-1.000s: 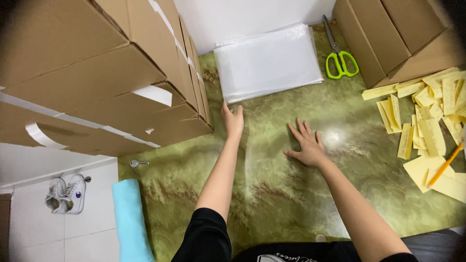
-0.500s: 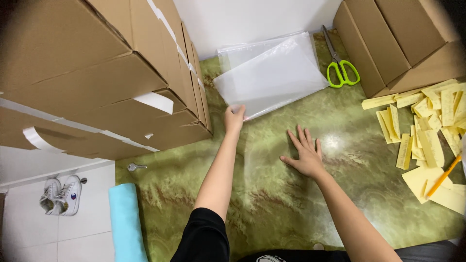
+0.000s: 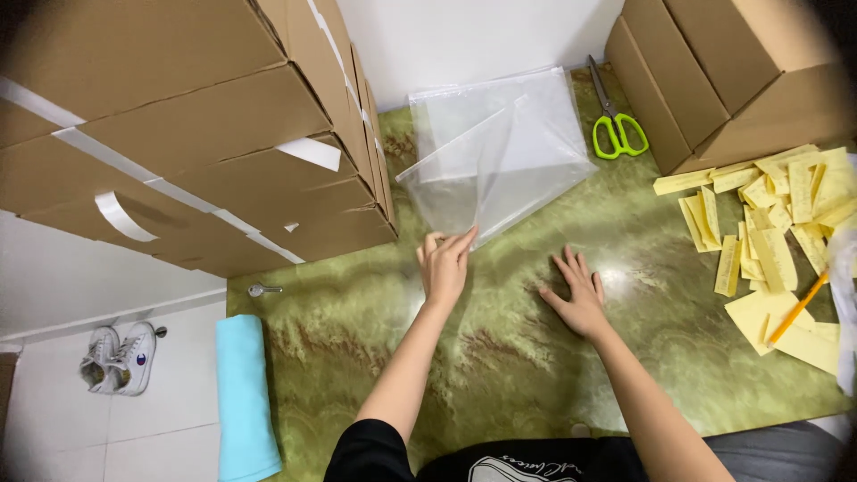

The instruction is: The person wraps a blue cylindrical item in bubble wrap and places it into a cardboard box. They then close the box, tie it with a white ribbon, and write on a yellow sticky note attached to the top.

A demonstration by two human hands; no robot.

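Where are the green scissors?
In the head view, the green-handled scissors lie on the green tabletop at the far right, between the clear plastic bags and the cardboard box on the right.

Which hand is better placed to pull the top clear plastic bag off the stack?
Left. The left hand already pinches the near corner of the clear plastic bag, lifting it off the stack. The right hand lies flat on the green marbled table, apart from the bags.
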